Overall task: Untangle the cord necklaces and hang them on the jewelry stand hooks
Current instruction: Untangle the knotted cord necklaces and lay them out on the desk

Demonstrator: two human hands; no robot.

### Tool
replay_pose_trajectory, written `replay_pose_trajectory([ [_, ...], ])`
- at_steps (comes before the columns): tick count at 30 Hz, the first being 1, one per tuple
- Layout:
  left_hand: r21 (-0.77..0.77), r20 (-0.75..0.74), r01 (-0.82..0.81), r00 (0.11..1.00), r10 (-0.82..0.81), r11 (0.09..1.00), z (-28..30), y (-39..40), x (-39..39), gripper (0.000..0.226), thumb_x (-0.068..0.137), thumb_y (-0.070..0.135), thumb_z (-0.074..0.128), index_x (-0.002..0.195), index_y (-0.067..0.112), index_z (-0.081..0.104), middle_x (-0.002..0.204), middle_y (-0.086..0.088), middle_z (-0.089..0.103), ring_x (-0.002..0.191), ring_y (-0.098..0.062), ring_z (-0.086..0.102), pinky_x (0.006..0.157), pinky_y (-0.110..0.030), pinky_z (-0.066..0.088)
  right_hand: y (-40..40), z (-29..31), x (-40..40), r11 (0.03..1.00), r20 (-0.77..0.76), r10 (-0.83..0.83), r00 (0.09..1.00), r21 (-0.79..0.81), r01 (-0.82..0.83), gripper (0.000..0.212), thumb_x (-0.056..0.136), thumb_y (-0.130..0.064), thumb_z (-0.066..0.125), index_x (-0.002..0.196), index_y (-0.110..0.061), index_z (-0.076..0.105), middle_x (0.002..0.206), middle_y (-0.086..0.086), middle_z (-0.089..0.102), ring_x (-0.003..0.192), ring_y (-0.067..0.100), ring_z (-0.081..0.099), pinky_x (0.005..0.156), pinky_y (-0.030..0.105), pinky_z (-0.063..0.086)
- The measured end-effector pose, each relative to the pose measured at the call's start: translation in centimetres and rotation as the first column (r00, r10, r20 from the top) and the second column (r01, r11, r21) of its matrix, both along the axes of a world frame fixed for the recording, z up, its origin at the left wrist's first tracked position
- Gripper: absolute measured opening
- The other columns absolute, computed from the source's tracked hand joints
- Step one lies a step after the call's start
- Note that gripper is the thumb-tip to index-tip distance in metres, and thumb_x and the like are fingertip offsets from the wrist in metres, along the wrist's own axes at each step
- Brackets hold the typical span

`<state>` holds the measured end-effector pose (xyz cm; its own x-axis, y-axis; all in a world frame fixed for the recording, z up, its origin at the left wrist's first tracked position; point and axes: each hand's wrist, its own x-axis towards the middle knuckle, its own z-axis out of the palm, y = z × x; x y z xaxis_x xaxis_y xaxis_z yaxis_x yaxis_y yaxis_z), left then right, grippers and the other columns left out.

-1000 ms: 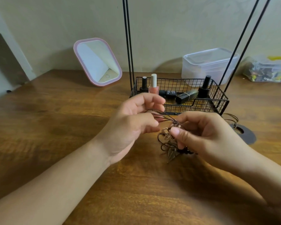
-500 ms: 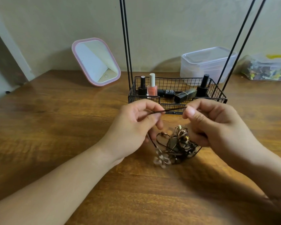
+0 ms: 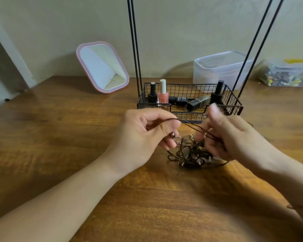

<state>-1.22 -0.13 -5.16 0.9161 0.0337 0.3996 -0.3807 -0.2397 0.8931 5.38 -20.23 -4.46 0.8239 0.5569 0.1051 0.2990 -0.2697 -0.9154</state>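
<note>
A pink-framed rectangular mirror [image 3: 102,67] leans at the brown wooden table's [image 3: 59,137] back edge. The left hand [image 3: 142,137] pinches a dark brown cord [image 3: 194,127]; the right hand [image 3: 234,137] grips the tangled cord necklaces [image 3: 187,154] on the table, before the black wire jewelry stand [image 3: 189,105].

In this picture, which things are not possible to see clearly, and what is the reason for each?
- Jewelry stand hooks: head view, cut off by the top edge; only its rods show.
- Cord necklaces: how many there are cannot be told; the cords overlap in one clump, partly behind the right hand.
- Right hand's fingers: motion blur hides their grip.
- Lying bottle label: too small.
</note>
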Motion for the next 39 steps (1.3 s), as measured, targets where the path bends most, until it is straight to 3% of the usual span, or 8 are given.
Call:
replay_pose_trajectory([
  [6, 0.215, 0.241, -0.055, 0.971, 0.002, 0.975, -0.3, 0.1, -0.1, 0.015, 0.085, 0.005, 0.071, 0.098, 0.009, 0.075, 0.082, 0.002, 0.075, 0.068, -0.012, 0.072, 0.061, -0.018, 0.056, 0.3, 0.4, -1.0, 0.981, 0.165, 0.185, 0.969, 0.031, -0.193, 0.068, 0.072, -0.085, 0.051, 0.096, -0.026, 0.074, 0.057, -0.004, 0.051, 0.052, 0.005, 0.039, 0.047, 0.017, 0.027],
  [13, 0.380, 0.338, -0.196, 0.939, 0.061, 0.904, 0.2, 0.3, -0.1, 0.020, 0.081, 0.005, 0.076, 0.098, 0.016, 0.077, 0.087, 0.012, 0.073, 0.083, -0.001, 0.070, 0.072, -0.012, 0.054, 0.6, 0.0, -0.7, 0.987, -0.085, -0.023, 0.996, 0.157, 0.036, 0.065, 0.090, -0.064, 0.031, 0.094, -0.017, 0.076, 0.055, -0.005, 0.027, 0.047, 0.010, 0.026, 0.042, 0.021, 0.023],
  [20, 0.482, 0.327, -0.294, 0.934, 0.143, 0.825, -0.7, 1.0, 0.4, 0.030, 0.078, -0.003, 0.078, 0.102, 0.015, 0.077, 0.092, 0.009, 0.073, 0.091, 0.000, 0.069, 0.078, -0.010, 0.054, 0.8, -0.3, -0.7, 0.974, -0.041, -0.051, 0.998, 0.218, 0.059, 0.056, 0.089, -0.061, 0.040, 0.082, -0.018, 0.075, 0.051, -0.007, 0.027, 0.046, 0.011, 0.024, 0.043, 0.022, 0.021],
  [27, -0.223, 0.206, -0.428, 0.858, 0.471, 0.876, 1.5, 3.7, 1.5, 0.032, 0.074, -0.008, 0.075, 0.087, 0.021, 0.073, 0.082, -0.002, 0.074, 0.077, -0.015, 0.070, 0.073, -0.023, 0.055, -0.3, -0.2, -0.1, 0.933, 0.153, 0.215, 0.965, 0.260, -0.249, 0.043, 0.074, -0.057, 0.076, 0.069, -0.015, 0.068, 0.060, 0.003, 0.057, 0.054, 0.010, 0.047, 0.052, 0.018, 0.037],
  [30, -0.634, -0.008, -0.399, 0.860, 0.510, 0.663, 2.8, 5.1, 1.7, 0.024, 0.083, -0.012, 0.064, 0.089, 0.011, 0.069, 0.086, -0.008, 0.073, 0.079, -0.016, 0.070, 0.072, -0.023, 0.056, -0.6, -0.4, 0.5, 0.910, 0.141, 0.225, 0.964, 0.322, -0.260, 0.028, 0.070, -0.044, 0.079, 0.066, -0.018, 0.071, 0.070, 0.019, 0.063, 0.069, 0.016, 0.061, 0.065, 0.021, 0.047],
  [33, -0.793, -0.130, -0.406, 0.841, 0.525, 0.455, 3.0, 6.7, 2.0, 0.024, 0.090, -0.012, 0.054, 0.087, 0.010, 0.065, 0.077, -0.005, 0.072, 0.073, -0.014, 0.070, 0.073, -0.023, 0.056, -0.9, -0.3, 1.2, 0.935, 0.147, 0.265, 0.953, 0.201, -0.291, 0.016, 0.078, -0.028, 0.066, 0.068, -0.016, 0.072, 0.084, 0.007, 0.072, 0.097, 0.024, 0.066, 0.085, 0.029, 0.050],
  [36, -0.554, -0.284, -0.558, 0.825, 0.490, 0.618, 2.0, 8.0, 2.6, 0.026, 0.088, -0.009, 0.056, 0.077, 0.012, 0.069, 0.081, -0.008, 0.066, 0.068, -0.015, 0.063, 0.063, -0.026, 0.054, -1.3, 0.1, 1.3, 0.938, 0.147, 0.336, 0.930, 0.033, -0.344, 0.012, 0.085, -0.020, 0.068, 0.077, -0.015, 0.074, 0.092, 0.004, 0.072, 0.093, 0.016, 0.066, 0.081, 0.024, 0.049],
  [39, 0.121, -0.274, -0.517, 0.803, 0.529, 0.848, 0.8, 7.7, 2.6, 0.030, 0.087, -0.006, 0.062, 0.070, 0.015, 0.073, 0.082, -0.005, 0.067, 0.071, -0.017, 0.062, 0.062, -0.028, 0.052, -1.4, 0.9, 0.5, 0.918, 0.061, 0.375, 0.925, 0.114, -0.380, 0.012, 0.088, -0.015, 0.069, 0.083, -0.006, 0.076, 0.080, 0.004, 0.073, 0.077, 0.013, 0.068, 0.069, 0.020, 0.053],
])
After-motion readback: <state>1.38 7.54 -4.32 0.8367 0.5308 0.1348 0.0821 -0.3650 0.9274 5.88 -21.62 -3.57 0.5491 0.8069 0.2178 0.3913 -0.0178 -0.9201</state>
